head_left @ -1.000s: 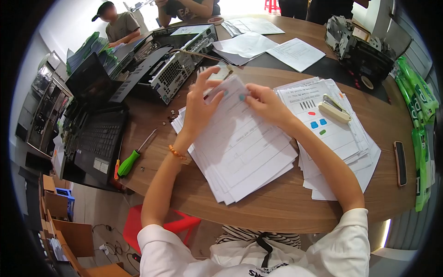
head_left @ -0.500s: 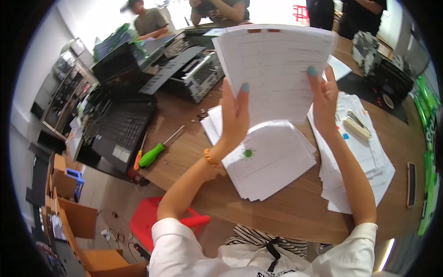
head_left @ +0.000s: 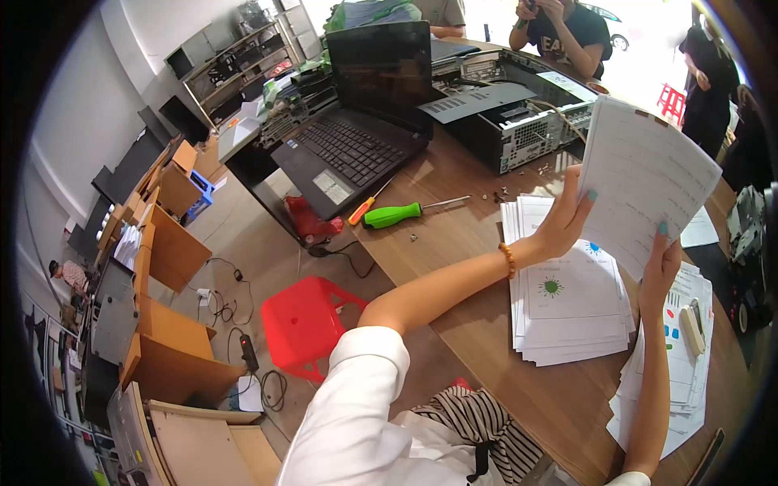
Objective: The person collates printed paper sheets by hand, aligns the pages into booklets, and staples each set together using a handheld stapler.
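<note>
A stack of printed paper sheets (head_left: 648, 174) stands raised and slightly curved between my hands. My left hand (head_left: 563, 223) grips its left edge, thumb on the near face. On the lower right edge my right hand (head_left: 663, 263) holds it, also with the thumb in front. Below lies a pile of papers (head_left: 567, 320) with a green splat-shaped print on the top sheet. To the right, partly behind my right forearm, is a second paper pile (head_left: 677, 381) with a cream stapler (head_left: 692, 328) on it.
A black laptop (head_left: 352, 150) stands open at the table's left edge. Near it lie a green screwdriver (head_left: 393, 215) and an orange one (head_left: 361, 212). Behind is an opened computer case (head_left: 519, 134). A red stool (head_left: 304, 324) stands on the floor. People are across the table, one person (head_left: 567, 36) seated.
My view has swung left, so the table and my hands appear farther right. The stack stays in both hands and is now tilted and more curved.
</note>
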`<state>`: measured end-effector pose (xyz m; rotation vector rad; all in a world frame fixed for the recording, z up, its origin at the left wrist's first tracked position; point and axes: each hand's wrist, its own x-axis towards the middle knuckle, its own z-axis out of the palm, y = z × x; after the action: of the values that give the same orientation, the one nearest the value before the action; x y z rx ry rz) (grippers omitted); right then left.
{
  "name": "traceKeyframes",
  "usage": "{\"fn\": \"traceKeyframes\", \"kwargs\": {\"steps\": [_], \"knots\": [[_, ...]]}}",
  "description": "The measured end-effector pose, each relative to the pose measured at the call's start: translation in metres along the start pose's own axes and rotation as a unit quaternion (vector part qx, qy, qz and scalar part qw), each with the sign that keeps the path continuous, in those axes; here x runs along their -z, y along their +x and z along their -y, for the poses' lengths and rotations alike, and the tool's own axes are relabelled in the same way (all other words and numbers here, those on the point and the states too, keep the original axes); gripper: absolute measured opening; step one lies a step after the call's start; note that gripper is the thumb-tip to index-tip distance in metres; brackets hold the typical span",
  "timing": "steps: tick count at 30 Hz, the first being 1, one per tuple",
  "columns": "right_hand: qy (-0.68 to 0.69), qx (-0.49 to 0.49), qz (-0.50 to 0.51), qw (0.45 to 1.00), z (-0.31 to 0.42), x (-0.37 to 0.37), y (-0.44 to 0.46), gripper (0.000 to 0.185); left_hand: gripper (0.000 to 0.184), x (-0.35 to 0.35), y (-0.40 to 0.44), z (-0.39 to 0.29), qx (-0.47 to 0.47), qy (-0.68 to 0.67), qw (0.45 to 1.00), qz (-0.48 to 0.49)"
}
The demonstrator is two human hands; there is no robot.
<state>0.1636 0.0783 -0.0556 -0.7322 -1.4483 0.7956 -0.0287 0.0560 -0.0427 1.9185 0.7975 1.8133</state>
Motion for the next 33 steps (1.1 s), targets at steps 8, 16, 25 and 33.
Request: {"fn": "traceKeyframes", "kwargs": {"steps": [8,16,25,33], "knots": [[-0.029,-0.037,-0.040,0.998,0.008,-0.004,-0.001,0.037,0.029,-0.004,-0.003,0.015,0.064,0.061,0.995,0.043],[-0.082,-0.134,0.084,0.984,0.041,0.029,0.026,0.045,0.034,0.023,0.031,-0.006,0.107,-0.052,0.992,0.039],[-0.068,-0.289,0.355,0.886,-0.036,0.080,0.050,0.040,0.039,0.073,0.037,0.029,0.340,-0.049,0.881,0.325],[-0.216,-0.349,0.363,0.836,0.050,0.021,0.024,0.050,0.031,0.030,0.031,0.074,0.269,0.138,0.913,0.274]]}}
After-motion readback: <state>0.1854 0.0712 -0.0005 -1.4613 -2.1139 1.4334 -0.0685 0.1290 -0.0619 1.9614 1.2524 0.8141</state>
